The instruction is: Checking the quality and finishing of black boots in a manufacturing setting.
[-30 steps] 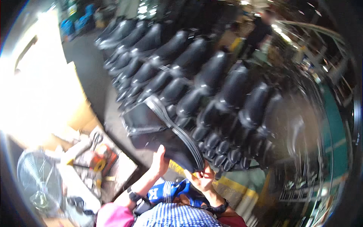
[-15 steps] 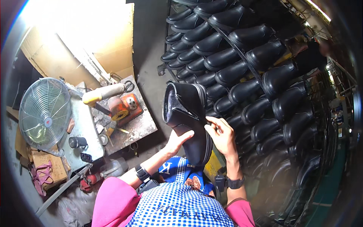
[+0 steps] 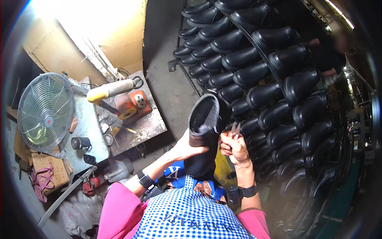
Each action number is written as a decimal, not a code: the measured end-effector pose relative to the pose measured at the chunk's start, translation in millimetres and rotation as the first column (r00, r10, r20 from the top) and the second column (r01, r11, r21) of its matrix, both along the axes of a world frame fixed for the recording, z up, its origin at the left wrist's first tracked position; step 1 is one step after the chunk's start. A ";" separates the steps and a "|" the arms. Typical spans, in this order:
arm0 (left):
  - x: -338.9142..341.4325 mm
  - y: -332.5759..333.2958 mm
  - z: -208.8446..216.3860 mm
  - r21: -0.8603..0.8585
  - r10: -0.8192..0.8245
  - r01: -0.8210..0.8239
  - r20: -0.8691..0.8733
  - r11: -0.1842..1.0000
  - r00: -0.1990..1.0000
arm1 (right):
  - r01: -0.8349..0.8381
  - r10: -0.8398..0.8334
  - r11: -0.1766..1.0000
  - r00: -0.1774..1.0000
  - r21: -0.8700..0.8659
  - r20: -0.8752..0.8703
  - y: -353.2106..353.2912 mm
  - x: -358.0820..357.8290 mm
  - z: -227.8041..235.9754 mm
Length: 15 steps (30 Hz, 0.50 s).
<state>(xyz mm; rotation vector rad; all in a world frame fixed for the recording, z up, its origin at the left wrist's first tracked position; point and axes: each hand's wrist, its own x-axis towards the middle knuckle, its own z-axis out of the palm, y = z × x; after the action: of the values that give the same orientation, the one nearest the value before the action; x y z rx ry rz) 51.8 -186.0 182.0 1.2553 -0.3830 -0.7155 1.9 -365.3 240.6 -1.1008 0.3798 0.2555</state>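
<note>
A black ankle boot (image 3: 203,153) is held upright before my body, its wide top opening and grey lining facing up. My left hand (image 3: 186,148) grips the boot's shaft from the left side, with the thumb laid across it. Close to the boot's right side, my right hand (image 3: 235,148) is closed around a pair of small snips (image 3: 236,129), their pointed blades sticking up out of the fist. The boot's sole is mostly hidden from here.
A metal rack (image 3: 254,46) full of black shoes (image 3: 274,59) fills the right. At left stand a round fan (image 3: 47,113), a bench (image 3: 90,131) with a dark mug (image 3: 80,143), and an orange machine (image 3: 133,106). Another person's arm (image 3: 328,73) shows beyond the rack.
The boot has turned, so its opening now faces up instead of its side showing. My right hand has closed into a fist, and the snips' blades have come into view.
</note>
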 end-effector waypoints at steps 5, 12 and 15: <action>-9.7 -4.4 -21.6 0.108 0.024 -0.046 0.192 0.993 0.981 | 0.045 0.008 0.969 0.977 -0.242 0.215 9.0 3.3 21.8; 3.2 -9.0 -27.7 -0.056 0.165 -0.196 -0.351 0.979 0.922 | 0.249 -0.143 0.685 0.967 -0.684 0.209 -9.4 -32.3 -49.4; 12.9 -9.7 -41.1 -0.091 0.240 -0.302 -0.414 0.949 0.878 | 0.131 -0.008 0.718 0.984 -0.684 0.180 24.3 -37.7 -53.2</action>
<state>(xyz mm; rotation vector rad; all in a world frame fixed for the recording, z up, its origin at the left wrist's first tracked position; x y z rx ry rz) 64.6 -195.7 140.9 0.9609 0.0762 -0.6659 -35.8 -341.0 187.4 -1.8419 0.3759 -0.0693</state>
